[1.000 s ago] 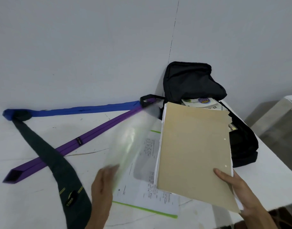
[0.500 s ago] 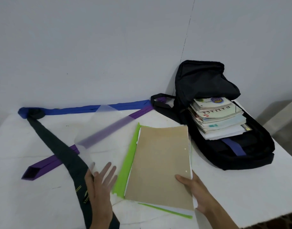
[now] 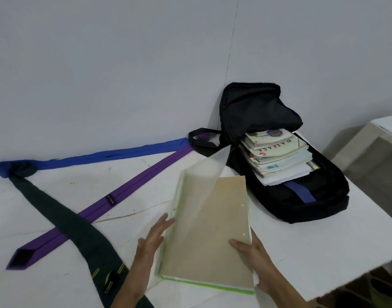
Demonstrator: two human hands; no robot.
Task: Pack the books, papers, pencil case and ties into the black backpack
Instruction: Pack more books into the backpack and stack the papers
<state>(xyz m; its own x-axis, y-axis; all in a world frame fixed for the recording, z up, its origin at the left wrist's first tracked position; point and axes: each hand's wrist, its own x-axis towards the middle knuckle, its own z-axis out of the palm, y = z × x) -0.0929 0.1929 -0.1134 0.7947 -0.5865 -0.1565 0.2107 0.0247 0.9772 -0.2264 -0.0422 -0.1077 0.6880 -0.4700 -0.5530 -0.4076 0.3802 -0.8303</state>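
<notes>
**Head view.** Two hands work over a white desk (image 3: 324,241) set against a pale grey wall (image 3: 101,63).

- **Folder and papers.** A lime-green plastic folder (image 3: 208,286) lies flat on the near middle of the desk. It carries a thick stack of papers topped by a tan punched sheet (image 3: 212,230). The folder's translucent front cover (image 3: 199,181) stands partly raised over the stack. It is attached along the left side, and its free corner curls toward the bag.
- **Left hand** (image 3: 150,238). It touches the outer face of the cover, low on the left edge. Its grip is spread, with the fingers straight and slightly fanned.
- **Right hand** (image 3: 255,261). It holds the near right edge of the stack. Its grip pinches the papers, with the thumb on the tan sheet and the fingers hidden beneath.
- **Backpack.** The black fabric backpack (image 3: 257,107) lies open at the far right of the desk, just beside the folder's far corner. Its flap leans on the wall. A pile of books and booklets (image 3: 277,156) sits inside, and below it a blue strip (image 3: 301,192) crosses the black lining.
- **Ties.** All three lie on the desk, outside the backpack.
  - A royal-blue tie (image 3: 115,153) runs along the foot of the wall.
  - A purple tie (image 3: 128,190) runs diagonally from beside the bag to the near left.
  - A dark green tie with yellow stripes (image 3: 64,216) crosses over the purple one. Its narrow end is bunched on the blue tie's left end, and its wide end passes beneath the left forearm.
</notes>
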